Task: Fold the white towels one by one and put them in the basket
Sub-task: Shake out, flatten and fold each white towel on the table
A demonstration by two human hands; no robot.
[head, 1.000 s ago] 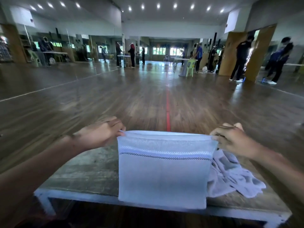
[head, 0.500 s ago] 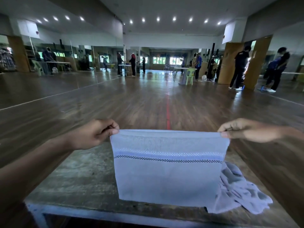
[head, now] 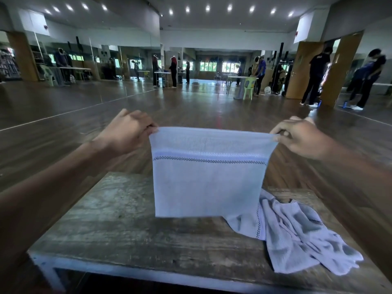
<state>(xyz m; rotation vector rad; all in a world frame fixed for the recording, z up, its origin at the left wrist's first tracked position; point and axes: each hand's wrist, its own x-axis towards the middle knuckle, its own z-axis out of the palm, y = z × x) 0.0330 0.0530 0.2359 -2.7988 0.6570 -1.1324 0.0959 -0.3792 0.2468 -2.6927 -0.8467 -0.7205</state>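
I am judging that a corner could be slipping from a pinch and letting the fold drop open, or the hem could be snagging the heap [head: 301, 236] at lower right. The towel [head: 207, 183] is hanging mid-frame over the table [head: 118, 234], stretched between my left hand [head: 127, 133] and right hand [head: 301, 135], each pinching a top corner.
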